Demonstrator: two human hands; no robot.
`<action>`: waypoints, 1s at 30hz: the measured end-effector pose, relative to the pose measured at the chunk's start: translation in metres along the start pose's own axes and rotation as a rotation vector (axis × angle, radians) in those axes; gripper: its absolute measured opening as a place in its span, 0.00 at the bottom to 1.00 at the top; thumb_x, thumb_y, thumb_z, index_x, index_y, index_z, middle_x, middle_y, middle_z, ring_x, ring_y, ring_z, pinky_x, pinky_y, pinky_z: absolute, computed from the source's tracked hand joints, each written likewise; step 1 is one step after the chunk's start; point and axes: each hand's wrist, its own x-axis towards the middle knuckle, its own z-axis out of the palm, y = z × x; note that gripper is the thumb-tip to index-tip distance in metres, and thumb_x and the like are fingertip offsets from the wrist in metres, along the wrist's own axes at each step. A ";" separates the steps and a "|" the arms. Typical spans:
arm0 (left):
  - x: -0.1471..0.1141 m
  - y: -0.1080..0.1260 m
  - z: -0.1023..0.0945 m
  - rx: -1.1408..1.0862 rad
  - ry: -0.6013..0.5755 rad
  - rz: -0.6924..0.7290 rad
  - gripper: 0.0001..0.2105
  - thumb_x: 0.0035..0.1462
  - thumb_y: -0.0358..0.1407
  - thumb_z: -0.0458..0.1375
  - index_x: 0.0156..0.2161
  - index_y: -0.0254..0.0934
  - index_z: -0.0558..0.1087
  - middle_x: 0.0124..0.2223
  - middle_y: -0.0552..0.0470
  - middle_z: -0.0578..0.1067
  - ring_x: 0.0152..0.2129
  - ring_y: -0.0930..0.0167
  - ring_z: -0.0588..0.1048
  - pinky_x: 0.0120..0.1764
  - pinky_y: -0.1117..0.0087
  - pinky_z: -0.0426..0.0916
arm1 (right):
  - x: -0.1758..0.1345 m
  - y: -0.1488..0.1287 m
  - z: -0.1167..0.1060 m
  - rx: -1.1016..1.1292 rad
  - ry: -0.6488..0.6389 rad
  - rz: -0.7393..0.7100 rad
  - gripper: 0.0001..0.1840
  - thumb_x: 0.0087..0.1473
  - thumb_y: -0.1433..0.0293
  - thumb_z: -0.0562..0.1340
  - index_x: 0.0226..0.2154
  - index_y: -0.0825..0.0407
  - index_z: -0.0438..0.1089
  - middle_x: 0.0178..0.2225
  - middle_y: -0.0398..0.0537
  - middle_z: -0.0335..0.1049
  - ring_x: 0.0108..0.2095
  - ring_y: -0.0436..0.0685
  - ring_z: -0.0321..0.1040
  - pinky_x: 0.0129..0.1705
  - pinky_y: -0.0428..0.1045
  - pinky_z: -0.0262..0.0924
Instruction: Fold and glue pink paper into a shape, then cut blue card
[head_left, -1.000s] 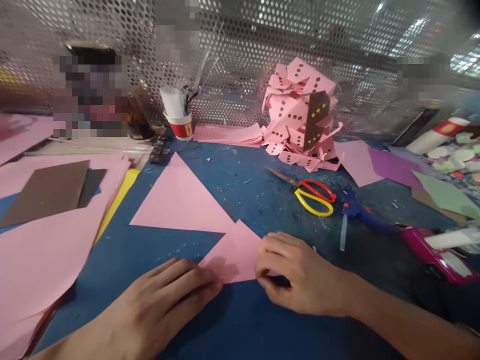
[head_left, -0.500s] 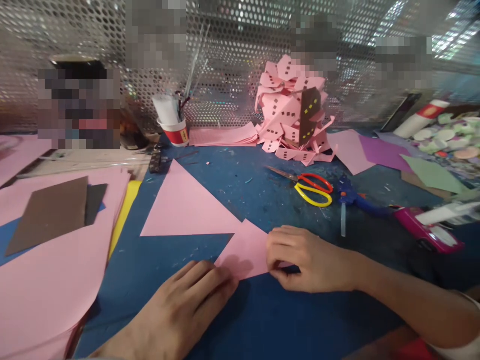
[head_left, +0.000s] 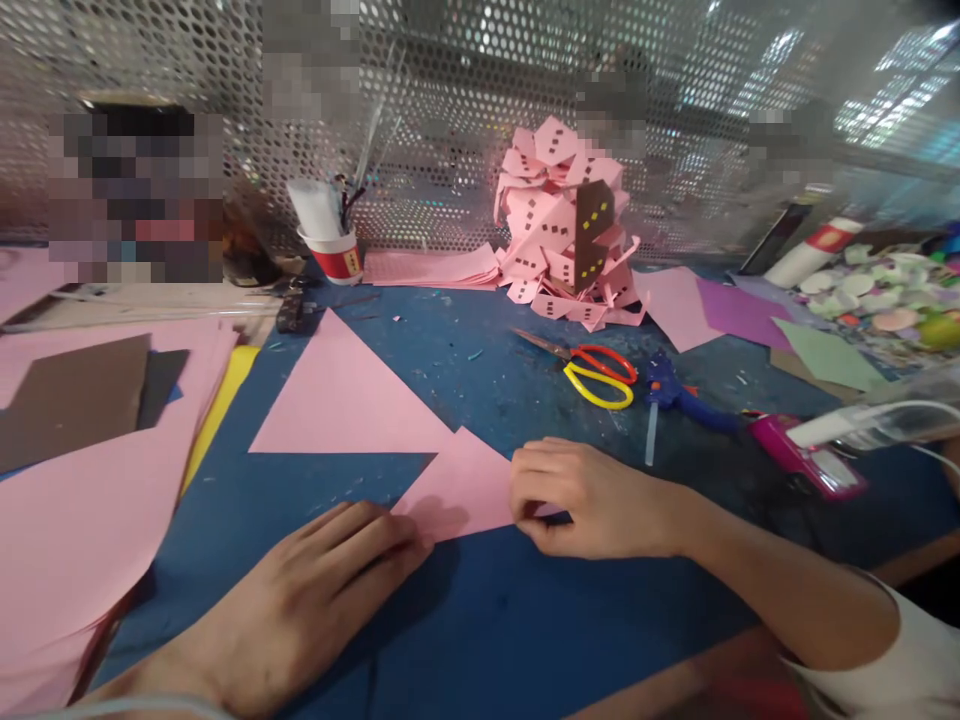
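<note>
A small piece of pink paper (head_left: 463,487), looking like a folded triangle, lies at the near middle of the blue table with its peak pointing away from me. My left hand (head_left: 322,575) has its fingers together on the paper's left corner. At the opposite corner, the curled fingers of my right hand (head_left: 566,497) pinch the paper and cover that end. A larger pink paper triangle (head_left: 341,400) lies flat just behind, its right tip meeting the smaller piece.
Scissors (head_left: 600,375) and a blue glue gun (head_left: 679,393) lie to the right, near a magenta car-shaped object (head_left: 806,455). Behind stand a pink paper construction (head_left: 555,230) and a paper cup (head_left: 331,255). Pink sheets (head_left: 82,530) and brown card (head_left: 82,400) are stacked left.
The whole scene has shifted left in view as the camera turned. Both hands stay at the same corners of the small pink paper, with little visible movement.
</note>
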 end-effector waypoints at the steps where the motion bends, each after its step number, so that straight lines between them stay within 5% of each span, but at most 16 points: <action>1: -0.002 0.000 0.001 -0.007 -0.013 -0.007 0.18 0.72 0.27 0.42 0.51 0.33 0.75 0.46 0.47 0.78 0.41 0.69 0.74 0.48 0.72 0.69 | 0.000 0.000 -0.001 0.000 -0.008 0.002 0.07 0.54 0.79 0.61 0.31 0.50 0.66 0.33 0.42 0.68 0.36 0.52 0.63 0.46 0.49 0.57; 30: -0.034 -0.011 0.006 -0.013 -0.077 -0.028 0.16 0.70 0.29 0.46 0.55 0.37 0.73 0.46 0.48 0.78 0.41 0.70 0.77 0.46 0.76 0.72 | -0.016 0.007 -0.026 0.022 -0.139 0.118 0.07 0.54 0.79 0.62 0.30 0.52 0.68 0.33 0.41 0.68 0.35 0.50 0.65 0.42 0.48 0.57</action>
